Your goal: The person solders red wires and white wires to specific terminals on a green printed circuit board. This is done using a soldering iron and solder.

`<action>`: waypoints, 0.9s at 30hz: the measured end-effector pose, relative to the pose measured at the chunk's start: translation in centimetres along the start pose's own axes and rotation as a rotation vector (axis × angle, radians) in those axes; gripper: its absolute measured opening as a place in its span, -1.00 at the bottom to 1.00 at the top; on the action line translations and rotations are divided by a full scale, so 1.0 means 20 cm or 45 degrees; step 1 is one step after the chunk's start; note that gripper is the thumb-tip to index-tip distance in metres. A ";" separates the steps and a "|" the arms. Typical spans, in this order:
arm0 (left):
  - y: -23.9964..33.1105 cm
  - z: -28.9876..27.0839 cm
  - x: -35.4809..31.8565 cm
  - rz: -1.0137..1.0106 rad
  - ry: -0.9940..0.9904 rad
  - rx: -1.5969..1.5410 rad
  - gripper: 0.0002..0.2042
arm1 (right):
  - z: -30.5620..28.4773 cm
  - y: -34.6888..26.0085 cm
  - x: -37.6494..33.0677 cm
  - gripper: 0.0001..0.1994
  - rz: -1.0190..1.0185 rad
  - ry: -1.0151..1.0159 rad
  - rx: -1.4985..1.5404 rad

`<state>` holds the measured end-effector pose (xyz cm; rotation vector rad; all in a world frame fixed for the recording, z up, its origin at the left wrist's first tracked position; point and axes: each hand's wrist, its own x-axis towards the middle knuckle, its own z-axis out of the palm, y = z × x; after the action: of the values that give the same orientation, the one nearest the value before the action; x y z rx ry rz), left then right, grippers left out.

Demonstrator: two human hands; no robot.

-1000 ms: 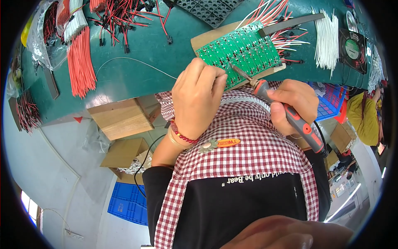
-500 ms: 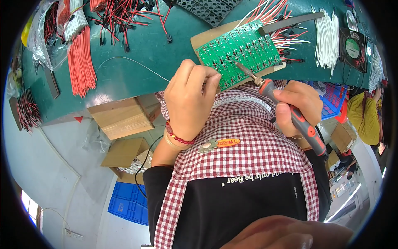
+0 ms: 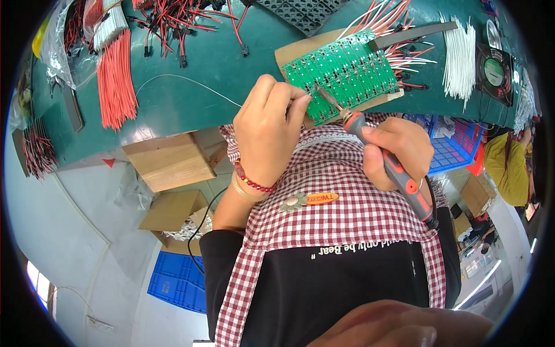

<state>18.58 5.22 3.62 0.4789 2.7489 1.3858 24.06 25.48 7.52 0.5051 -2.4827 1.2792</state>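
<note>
A green circuit board panel (image 3: 341, 72) lies on a piece of cardboard (image 3: 292, 52) at the table's near edge. My right hand (image 3: 400, 151) is wrapped round the grey and red handle of a soldering iron (image 3: 404, 184). Its metal tip reaches the left part of the panel; whether it touches a joint is too small to tell. Just left of the tip, my left hand (image 3: 269, 130) pinches a thin solder wire (image 3: 202, 84) that trails leftward over the table. The wire's end is hidden by the fingers. A dark flat bar (image 3: 411, 36) lies across the panel's far right corner.
Red and white wires (image 3: 399, 17) fan out behind the panel. Bundles of red wires (image 3: 117, 81) and white wires (image 3: 459, 61) lie at either side. A black perforated tray (image 3: 303, 13) sits at the back, and a small fan (image 3: 494, 70) stands far right.
The soldering iron and my right hand have moved left, taking the tip further left on the panel. My left hand keeps its pinch on the wire. The whole view has shifted slightly.
</note>
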 end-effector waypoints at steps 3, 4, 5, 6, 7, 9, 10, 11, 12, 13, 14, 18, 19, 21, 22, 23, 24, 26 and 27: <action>0.00 0.01 0.00 0.033 -0.007 0.033 -0.87 | 0.01 -0.02 0.00 -0.77 -0.040 -0.024 -0.036; 0.00 0.01 0.00 0.060 -0.018 0.049 -0.87 | 0.01 -0.03 0.01 -0.76 -0.047 -0.038 -0.060; 0.00 0.01 0.00 0.061 -0.017 0.048 -0.87 | 0.01 -0.03 0.01 -0.76 -0.047 -0.039 -0.062; 0.01 0.01 0.00 0.076 0.006 0.032 -0.87 | 0.01 -0.04 0.01 -0.76 -0.055 -0.066 -0.081; 0.01 0.01 0.01 0.091 0.027 0.017 -0.87 | 0.01 -0.04 0.02 -0.75 -0.062 -0.093 -0.101; 0.03 0.00 0.00 0.075 0.015 0.011 -0.87 | 0.01 -0.04 0.01 -0.76 -0.058 -0.051 -0.107; 0.03 -0.01 -0.01 0.055 0.007 0.009 -0.87 | 0.00 -0.04 0.01 -0.76 -0.056 -0.011 -0.108; 0.03 -0.02 -0.02 0.053 0.008 0.009 -0.87 | 0.00 -0.04 0.01 -0.76 -0.057 -0.013 -0.107; 0.02 -0.04 -0.03 0.065 0.003 0.010 -0.87 | -0.02 -0.04 0.00 -0.76 -0.036 0.015 -0.103; 0.02 -0.04 -0.03 0.079 -0.005 0.013 -0.88 | -0.02 -0.04 0.00 -0.77 -0.013 0.045 -0.099; 0.02 -0.04 -0.04 0.078 -0.006 0.014 -0.88 | -0.02 -0.04 0.00 -0.77 -0.012 0.046 -0.098; 0.02 -0.03 -0.03 0.002 0.002 0.005 -0.85 | -0.01 -0.03 -0.01 -0.78 -0.014 0.042 -0.074; 0.02 -0.03 -0.03 0.020 -0.002 0.012 -0.88 | -0.01 -0.03 -0.01 -0.78 -0.003 0.022 -0.069; 0.01 -0.02 -0.04 0.027 0.000 -0.001 -0.88 | -0.02 -0.04 -0.01 -0.78 -0.005 0.026 -0.077; 0.01 -0.02 -0.05 0.034 0.001 -0.009 -0.88 | -0.03 -0.04 -0.01 -0.78 -0.006 0.033 -0.079; 0.01 -0.02 -0.04 0.034 0.000 -0.007 -0.88 | -0.04 -0.03 -0.01 -0.78 -0.005 0.034 -0.077; 0.02 -0.02 -0.04 0.035 -0.007 0.003 -0.87 | -0.04 -0.03 -0.01 -0.79 0.005 0.026 -0.069; 0.02 -0.01 -0.03 0.037 -0.014 0.009 -0.87 | -0.04 -0.02 -0.01 -0.79 0.015 0.018 -0.065; 0.02 -0.01 -0.03 0.040 -0.015 0.018 -0.87 | -0.04 -0.02 -0.01 -0.79 0.018 0.011 -0.046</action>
<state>19.26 5.05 3.92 0.5318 2.7553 1.3664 24.52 25.92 8.08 0.4725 -2.5019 1.2366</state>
